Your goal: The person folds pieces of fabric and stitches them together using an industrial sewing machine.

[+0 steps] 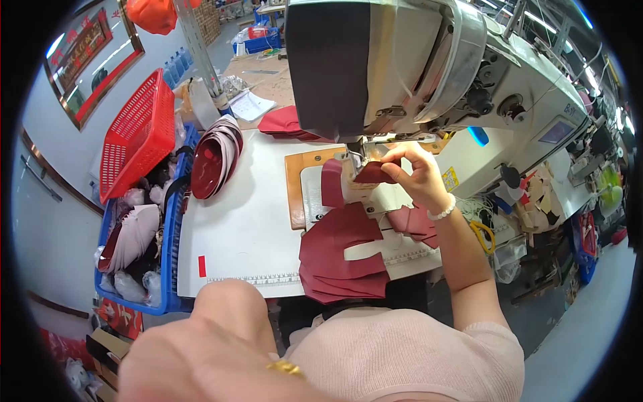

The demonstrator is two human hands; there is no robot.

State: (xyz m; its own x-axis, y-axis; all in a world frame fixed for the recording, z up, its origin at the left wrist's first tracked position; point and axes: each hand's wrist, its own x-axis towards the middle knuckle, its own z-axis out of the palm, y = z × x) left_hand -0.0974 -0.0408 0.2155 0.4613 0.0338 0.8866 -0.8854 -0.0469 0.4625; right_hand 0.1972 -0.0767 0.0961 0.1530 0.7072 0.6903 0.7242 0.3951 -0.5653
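One right hand (421, 175): pinching red piece (370, 174).
Left hand (191, 352): blurring, can't tell grip.
Sewing machine (405, 60) ahead: best guiding slowly.

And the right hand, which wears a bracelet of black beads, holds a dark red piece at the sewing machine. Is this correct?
Not quite: the beads of the bracelet are white, not black, as the head view shows. The rest is right: the right hand wears it and holds a dark red piece at the sewing machine.
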